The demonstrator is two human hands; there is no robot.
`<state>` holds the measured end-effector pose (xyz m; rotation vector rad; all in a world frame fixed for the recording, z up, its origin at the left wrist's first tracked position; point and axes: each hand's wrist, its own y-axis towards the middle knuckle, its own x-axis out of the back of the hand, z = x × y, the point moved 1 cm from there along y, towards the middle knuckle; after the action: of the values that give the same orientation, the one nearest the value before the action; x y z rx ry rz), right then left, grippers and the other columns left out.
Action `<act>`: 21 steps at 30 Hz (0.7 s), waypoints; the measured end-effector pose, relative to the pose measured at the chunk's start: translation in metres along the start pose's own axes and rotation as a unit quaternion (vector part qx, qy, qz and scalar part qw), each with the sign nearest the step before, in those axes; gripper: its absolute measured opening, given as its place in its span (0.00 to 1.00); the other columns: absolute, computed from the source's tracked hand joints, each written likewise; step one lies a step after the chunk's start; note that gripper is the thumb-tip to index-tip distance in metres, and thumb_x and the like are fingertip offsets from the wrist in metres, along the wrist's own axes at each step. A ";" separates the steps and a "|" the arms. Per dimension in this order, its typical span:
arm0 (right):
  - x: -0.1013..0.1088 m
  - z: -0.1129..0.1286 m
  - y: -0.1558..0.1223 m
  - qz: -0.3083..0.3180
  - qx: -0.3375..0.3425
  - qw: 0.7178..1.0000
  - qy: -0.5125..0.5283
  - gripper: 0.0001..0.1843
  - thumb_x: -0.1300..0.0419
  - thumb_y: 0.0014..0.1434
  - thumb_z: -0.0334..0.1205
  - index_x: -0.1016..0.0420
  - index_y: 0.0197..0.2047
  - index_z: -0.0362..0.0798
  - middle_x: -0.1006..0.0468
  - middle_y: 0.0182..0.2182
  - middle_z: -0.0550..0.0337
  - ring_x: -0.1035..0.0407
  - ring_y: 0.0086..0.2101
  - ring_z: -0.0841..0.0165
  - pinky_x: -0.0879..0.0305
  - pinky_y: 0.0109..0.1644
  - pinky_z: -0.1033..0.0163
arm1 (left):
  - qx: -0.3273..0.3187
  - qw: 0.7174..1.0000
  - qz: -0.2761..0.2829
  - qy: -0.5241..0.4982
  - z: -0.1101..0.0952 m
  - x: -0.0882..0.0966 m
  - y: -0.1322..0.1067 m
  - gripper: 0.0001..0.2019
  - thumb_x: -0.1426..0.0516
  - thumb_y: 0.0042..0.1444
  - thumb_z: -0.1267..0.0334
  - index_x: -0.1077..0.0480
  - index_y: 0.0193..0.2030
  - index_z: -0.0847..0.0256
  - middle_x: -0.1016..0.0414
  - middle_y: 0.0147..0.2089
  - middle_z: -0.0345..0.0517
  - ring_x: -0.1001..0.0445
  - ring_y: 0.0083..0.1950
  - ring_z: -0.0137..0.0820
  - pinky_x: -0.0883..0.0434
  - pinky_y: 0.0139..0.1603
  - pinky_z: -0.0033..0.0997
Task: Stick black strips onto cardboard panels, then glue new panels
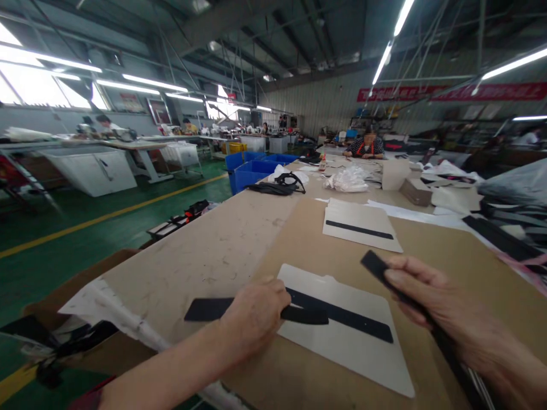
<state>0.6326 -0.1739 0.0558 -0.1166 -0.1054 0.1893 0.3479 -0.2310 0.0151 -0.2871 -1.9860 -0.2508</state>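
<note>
My left hand [256, 310] is closed around a black strip [207, 309], whose two ends stick out on either side of the fist. It is over the left edge of a light grey board [342, 347], which has a dark strip [363, 322] lying across it. On the right, my right hand [423, 290] pinches a long black strip [375, 265] between thumb and fingers; its short end points up and left, and the rest trails down past the wrist. Farther back lies a second light board [363, 213] with a black strip [359, 229] across it.
Brown sheeting covers the table [239, 239]. Black cords [280, 185], a clear plastic bag [348, 179] and cardboard pieces [414, 191] lie toward the back. Black straps [513, 228] are heaped at right. Blue bins [254, 171] stand beyond the left edge. A person [367, 148] sits at the far end.
</note>
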 end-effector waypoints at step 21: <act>-0.139 -0.069 0.131 0.162 0.113 0.910 -0.365 0.05 0.42 0.55 0.38 0.25 0.33 0.48 0.24 0.25 0.64 0.33 0.28 0.70 0.43 0.32 0.67 | -0.045 0.990 -0.039 0.126 0.054 -0.053 0.029 0.14 0.47 0.56 0.69 0.31 0.49 0.64 0.28 0.49 0.52 0.33 0.51 0.40 0.31 0.55 0.41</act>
<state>0.4811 -0.0801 -0.0419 0.1769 -0.8137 0.5723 0.3323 -0.1917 -0.0539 -0.2234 -1.7396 -0.4084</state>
